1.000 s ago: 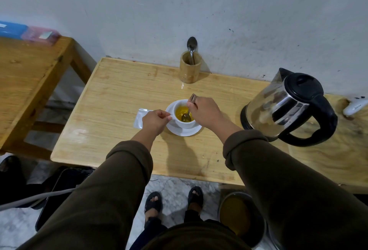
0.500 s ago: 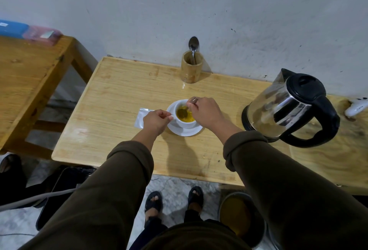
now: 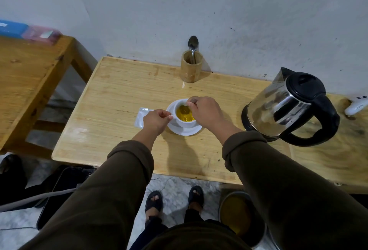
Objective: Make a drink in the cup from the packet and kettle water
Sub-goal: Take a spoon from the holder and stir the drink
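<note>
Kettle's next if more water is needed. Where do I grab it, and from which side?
Grip the kettle's black loop handle with the right hand, coming from the near right. The handle faces the person and the spout points toward the wall.

Place: a plain room in a home, set up as a small tea corner.
Wall: bare whitewashed wall (image 3: 239, 10), scuffed and marked, across the top of the frame.
Furniture: low wooden tabletop (image 3: 119, 94) at centre; a second wooden table (image 3: 25, 82) at left.
Kitchen things: electric kettle (image 3: 288, 106) at right, bamboo holder (image 3: 191, 69) with a spoon (image 3: 193, 43), white cup (image 3: 184, 119) on a saucer (image 3: 185, 130).
Floor: marbled tiles (image 3: 173, 192), sandalled feet (image 3: 153, 202) at bottom centre.
</note>
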The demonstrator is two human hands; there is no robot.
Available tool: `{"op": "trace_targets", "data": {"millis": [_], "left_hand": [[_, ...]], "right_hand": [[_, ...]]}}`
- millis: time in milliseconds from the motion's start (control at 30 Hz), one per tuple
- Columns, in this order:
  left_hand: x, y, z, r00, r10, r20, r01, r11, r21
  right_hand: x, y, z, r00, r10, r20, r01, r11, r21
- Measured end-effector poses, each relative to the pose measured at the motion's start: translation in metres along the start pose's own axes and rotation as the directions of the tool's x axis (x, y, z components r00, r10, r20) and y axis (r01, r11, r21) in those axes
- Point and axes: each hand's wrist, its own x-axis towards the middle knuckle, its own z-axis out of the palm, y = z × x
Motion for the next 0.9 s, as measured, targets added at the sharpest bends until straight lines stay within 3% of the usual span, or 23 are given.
{"op": "trace_targets", "data": {"millis": [200,433,633,900], "left_hand": [[0.0005,0.0000,0.0003,1.000,-0.012,-0.002,0.012,1.000,0.002],[0.0007,-0.0007,0.0004,1.000,-0.013,0.000,0.013,1.000,-0.005],[0.0004,-0.0008,0.0001,1.000,-0.011,-0.002,0.011,1.000,-0.004],[-0.0004,-0.0001,0.0002,1.000,-0.011,-0.004,0.011,1.000,-0.003]], "right_hand": [[-0.0026,-0.0005,-0.0009,0.999,-0.007,0.043,0.006,1.000,0.031],[-0.0003,0.0034,-0.0026,0.999,-0.013,-0.034,0.010,0.997,-0.074],[-0.0021,0.0022,0.0009,0.999,-0.016,0.048,0.014,0.998,0.054],[-0.0005,0.0016,-0.0062,0.998,-0.013,0.058,0.015,0.999,-0.034]]}}
